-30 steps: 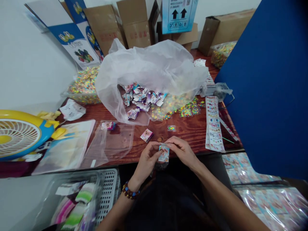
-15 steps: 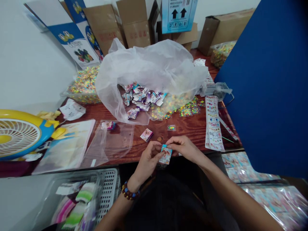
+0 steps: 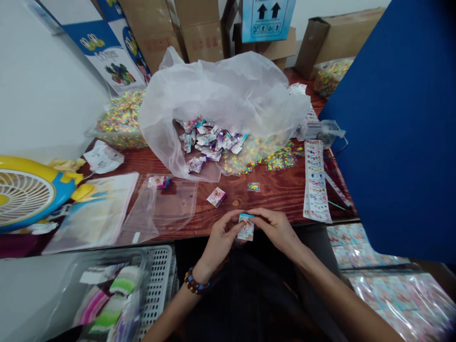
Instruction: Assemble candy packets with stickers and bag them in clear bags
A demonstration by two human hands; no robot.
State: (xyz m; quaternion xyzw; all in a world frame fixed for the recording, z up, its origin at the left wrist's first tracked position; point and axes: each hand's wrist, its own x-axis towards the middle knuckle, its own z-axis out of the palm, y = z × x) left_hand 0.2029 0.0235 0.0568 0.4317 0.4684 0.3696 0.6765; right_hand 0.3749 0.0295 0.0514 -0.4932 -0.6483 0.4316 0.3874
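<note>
One little box (image 3: pixel 246 232) is pinched by the left hand (image 3: pixel 218 237) and right hand (image 3: pixel 278 229). Behind it, many loose-flapped boxes (image 3: pixel 213 155) look unfinished.

Before the translucent bag (image 3: pixel 221 88), the right hand (image 3: pixel 277 229) has room between pouch (image 3: pixel 253 187) and sticker strip (image 3: pixel 315 183), while cardboard boxes (image 3: pixel 204 38) block behind it, a blue panel (image 3: pixel 395 133) rightward.

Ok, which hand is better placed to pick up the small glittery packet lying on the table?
Probably the right hand: the packet lies a little nearer to it, and the left hand grips the small box by its side, so could likely hold it alone.
</note>
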